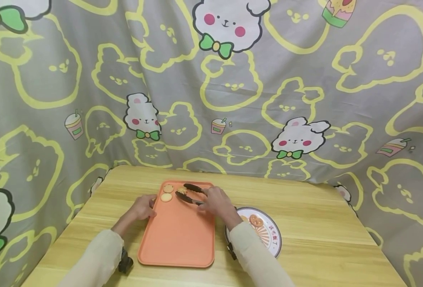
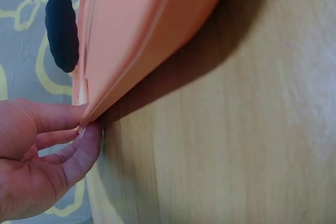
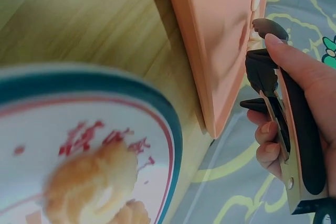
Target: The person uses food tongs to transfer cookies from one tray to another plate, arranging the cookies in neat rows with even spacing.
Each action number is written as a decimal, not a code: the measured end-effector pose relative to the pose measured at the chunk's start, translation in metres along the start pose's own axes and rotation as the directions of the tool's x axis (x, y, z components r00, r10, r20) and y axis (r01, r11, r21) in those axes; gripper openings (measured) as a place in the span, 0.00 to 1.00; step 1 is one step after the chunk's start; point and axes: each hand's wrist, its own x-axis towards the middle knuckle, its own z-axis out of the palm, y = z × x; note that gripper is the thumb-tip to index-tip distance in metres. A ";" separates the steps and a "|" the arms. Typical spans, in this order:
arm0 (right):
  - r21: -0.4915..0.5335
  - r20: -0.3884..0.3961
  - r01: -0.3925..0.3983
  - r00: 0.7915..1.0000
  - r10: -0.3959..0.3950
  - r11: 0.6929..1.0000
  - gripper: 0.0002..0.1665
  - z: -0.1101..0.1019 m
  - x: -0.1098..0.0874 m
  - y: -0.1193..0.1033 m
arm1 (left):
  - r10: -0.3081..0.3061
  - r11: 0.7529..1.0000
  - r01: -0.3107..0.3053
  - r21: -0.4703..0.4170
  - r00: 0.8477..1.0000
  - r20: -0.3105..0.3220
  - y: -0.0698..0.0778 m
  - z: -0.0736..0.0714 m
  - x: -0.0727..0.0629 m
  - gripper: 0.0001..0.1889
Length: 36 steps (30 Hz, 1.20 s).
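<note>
My left hand (image 1: pixel 144 206) pinches the left rim of an orange tray (image 1: pixel 177 243), thumb on one face and fingers on the other in the left wrist view. My right hand (image 1: pixel 216 201) grips a pair of tongs (image 3: pixel 302 129) with black handles and black tips. Over the tray's far end, the tongs' tips stand apart on either side of a small cookie (image 1: pixel 182 191); whether they touch it I cannot tell. Two round cookies, one speckled (image 1: pixel 168 188) and one plain (image 1: pixel 166 197), lie at the tray's far left corner.
Right of the tray stands a white patterned plate (image 1: pixel 277 231) with a dark rim, partly hidden by my right forearm. It bears a pretzel-shaped cookie (image 1: pixel 256 220) and other cookies. Behind the wooden table (image 1: pixel 315 215) hangs a grey cartoon-print curtain (image 1: pixel 243 91).
</note>
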 end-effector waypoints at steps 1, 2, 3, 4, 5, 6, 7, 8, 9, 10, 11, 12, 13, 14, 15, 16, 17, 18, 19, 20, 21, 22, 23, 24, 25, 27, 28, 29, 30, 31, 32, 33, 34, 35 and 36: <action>-0.006 -0.004 0.001 1.000 -0.001 1.000 0.41 -0.001 -0.002 0.001 | -0.004 1.000 0.004 -0.007 1.000 -0.001 0.000 0.000 0.000 0.38; 0.003 -0.004 -0.002 1.000 0.002 1.000 0.41 -0.002 -0.003 0.002 | 0.003 1.000 -0.003 -0.007 1.000 0.002 0.000 0.000 0.000 0.38; 0.003 -0.013 -0.004 1.000 0.004 1.000 0.42 -0.003 -0.005 0.003 | 0.007 1.000 -0.007 -0.008 1.000 0.004 0.000 0.000 -0.001 0.38; 0.008 -0.014 -0.007 1.000 0.007 1.000 0.42 -0.004 -0.007 0.005 | 0.007 1.000 -0.007 -0.010 1.000 0.006 0.000 0.000 -0.001 0.38; 0.023 -0.011 -0.015 1.000 0.016 1.000 0.42 -0.005 -0.009 0.007 | 0.005 1.000 -0.004 -0.015 1.000 0.005 0.000 0.000 -0.001 0.38; 0.019 -0.010 -0.016 1.000 0.017 1.000 0.43 -0.006 -0.012 0.009 | 0.005 1.000 -0.005 -0.016 1.000 0.006 0.001 0.000 -0.001 0.38; 0.017 -0.010 -0.013 1.000 0.014 1.000 0.43 -0.007 -0.014 0.011 | 0.006 1.000 -0.006 -0.016 1.000 0.008 0.001 0.000 -0.002 0.38; 0.020 -0.010 -0.009 1.000 0.010 1.000 0.43 -0.008 -0.016 0.013 | 0.009 1.000 -0.009 -0.013 1.000 0.007 0.001 0.000 -0.002 0.38; 0.020 -0.009 -0.007 1.000 0.007 1.000 0.43 -0.010 -0.019 0.015 | 0.007 1.000 -0.007 -0.014 1.000 0.006 0.001 0.000 -0.002 0.38; 0.021 -0.007 -0.007 1.000 0.007 1.000 0.43 -0.011 -0.021 0.017 | 0.006 1.000 -0.005 -0.016 1.000 0.005 0.001 0.000 -0.002 0.38; 0.031 -0.004 -0.010 1.000 0.010 0.999 0.44 -0.012 -0.024 0.020 | 0.012 1.000 -0.012 -0.011 1.000 0.006 0.002 0.000 -0.002 0.38; 0.039 -0.006 -0.011 1.000 0.011 0.999 0.44 -0.014 -0.027 0.022 | 0.010 1.000 -0.010 -0.007 1.000 0.004 0.002 0.000 -0.002 0.38; 0.041 -0.006 -0.011 1.000 0.011 0.999 0.45 -0.015 -0.030 0.025 | 0.012 1.000 -0.012 -0.003 1.000 0.003 0.001 0.000 -0.002 0.38; 0.045 -0.008 -0.013 1.000 0.014 0.999 0.45 -0.016 -0.034 0.027 | 0.012 1.000 -0.012 -0.001 1.000 0.001 0.002 0.000 -0.002 0.38; 0.050 -0.010 -0.014 1.000 0.015 0.999 0.45 -0.018 -0.037 0.030 | 0.013 1.000 -0.013 0.004 1.000 0.001 0.001 0.000 -0.002 0.38; 0.044 -0.014 -0.010 1.000 0.011 0.999 0.45 -0.019 -0.040 0.033 | 0.014 1.000 -0.014 0.008 1.000 0.000 0.001 0.000 -0.002 0.38; 0.043 -0.018 -0.009 1.000 0.010 0.999 0.45 -0.020 -0.043 0.035 | 0.016 1.000 -0.016 0.013 1.000 -0.002 0.001 0.000 -0.002 0.38; 0.032 -0.026 -0.001 1.000 0.002 0.999 0.44 -0.021 -0.047 0.038 | 0.013 1.000 -0.013 0.013 1.000 -0.003 0.001 0.000 -0.002 0.38; 0.025 -0.032 0.005 0.999 -0.004 1.000 0.43 -0.023 -0.050 0.040 | 0.016 1.000 -0.016 0.014 1.000 -0.003 0.001 0.000 -0.002 0.38; 0.024 -0.037 0.009 0.999 -0.008 1.000 0.43 -0.024 -0.054 0.043 | 0.015 1.000 -0.015 0.014 1.000 -0.004 0.001 0.000 -0.002 0.38; 0.022 -0.045 0.020 0.999 -0.019 1.000 0.43 -0.026 -0.058 0.046 | 0.013 1.000 -0.013 0.014 1.000 -0.005 0.000 0.000 -0.002 0.38; 0.019 -0.052 0.027 0.998 -0.026 0.999 0.42 -0.028 -0.062 0.049 | 0.013 1.000 -0.013 0.011 1.000 -0.005 0.001 0.000 -0.002 0.38; 0.020 -0.060 0.031 0.998 -0.029 0.999 0.42 -0.030 -0.066 0.051 | 0.012 1.000 -0.012 0.010 1.000 -0.004 0.001 0.000 -0.002 0.38; 0.014 -0.071 0.039 0.997 -0.038 0.999 0.42 -0.032 -0.071 0.053 | 0.009 1.000 -0.009 0.008 1.000 -0.003 0.001 0.000 -0.002 0.38; 0.014 -0.080 0.042 0.996 -0.041 0.999 0.41 -0.034 -0.075 0.056 | 0.009 1.000 -0.009 0.008 1.000 -0.004 0.001 0.000 -0.002 0.38; -0.001 -0.101 0.046 0.994 -0.046 0.999 0.42 -0.039 -0.084 0.061 | 0.006 1.000 -0.006 0.006 1.000 -0.003 0.001 0.000 -0.002 0.38; -0.005 -0.108 0.043 0.993 -0.043 0.999 0.42 -0.041 -0.088 0.063 | 0.007 1.000 -0.007 0.007 1.000 -0.002 0.001 -0.001 -0.002 0.38; -0.013 -0.114 0.042 0.993 -0.044 0.999 0.42 -0.043 -0.092 0.066 | 0.006 1.000 -0.006 0.009 1.000 -0.001 0.001 -0.001 -0.002 0.38; -0.016 -0.120 0.042 0.992 -0.043 0.999 0.42 -0.044 -0.097 0.068 | 0.006 1.000 -0.006 0.011 1.000 -0.001 0.002 -0.001 -0.002 0.38; -0.021 -0.123 0.038 0.992 -0.040 0.999 0.42 -0.046 -0.101 0.071 | 0.007 1.000 -0.007 0.011 1.000 -0.001 0.002 -0.001 -0.002 0.38; -0.023 -0.122 0.038 0.992 -0.041 0.999 0.42 -0.048 -0.105 0.074 | 0.005 1.000 -0.005 0.010 1.000 0.001 0.002 -0.002 -0.002 0.38; -0.021 -0.121 0.039 0.992 -0.041 0.999 0.42 -0.050 -0.110 0.077 | 0.003 1.000 -0.003 0.009 1.000 0.001 0.002 -0.002 -0.002 0.38; -0.018 -0.122 0.043 0.992 -0.045 0.999 0.42 -0.051 -0.114 0.080 | 0.001 1.000 -0.001 0.006 1.000 0.002 0.002 -0.002 -0.002 0.38; -0.016 -0.121 0.042 0.992 -0.043 0.999 0.42 -0.053 -0.118 0.084 | 0.000 1.000 0.000 0.001 1.000 0.004 0.002 -0.002 -0.002 0.38; -0.005 -0.117 0.040 0.992 -0.040 0.999 0.42 -0.055 -0.122 0.087 | -0.004 1.000 0.004 -0.003 1.000 0.004 0.002 -0.002 -0.002 0.38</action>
